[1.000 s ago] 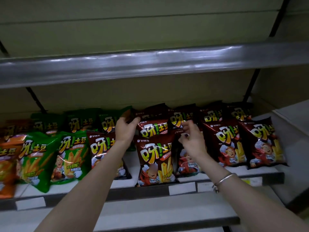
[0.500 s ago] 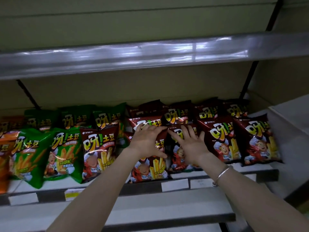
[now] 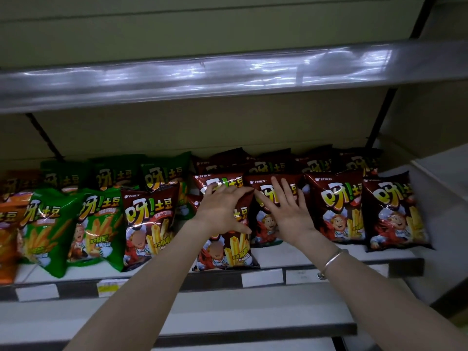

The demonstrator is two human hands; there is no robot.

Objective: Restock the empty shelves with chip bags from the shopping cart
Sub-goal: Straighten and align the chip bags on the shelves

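Note:
Dark red chip bags stand in rows on the middle shelf (image 3: 273,254). My left hand (image 3: 219,211) lies over the upper part of a front dark red bag (image 3: 229,252), fingers spread, thumb down its right side. My right hand (image 3: 286,210) presses flat with straight spread fingers on the neighbouring dark red bag (image 3: 266,224). More dark red bags stand to the right (image 3: 336,206) (image 3: 392,211) and one to the left (image 3: 149,219). The shopping cart is out of view.
Green bags (image 3: 98,224) (image 3: 45,229) and an orange bag (image 3: 6,236) fill the shelf's left part. The upper shelf's metal edge (image 3: 228,74) hangs overhead. A bare lower shelf (image 3: 228,315) sits below. A pale side panel (image 3: 443,188) bounds the right.
My left hand came from the back-row bags down onto the front dark red bag. My right hand opened flat on the neighbouring bag. The camera moved closer.

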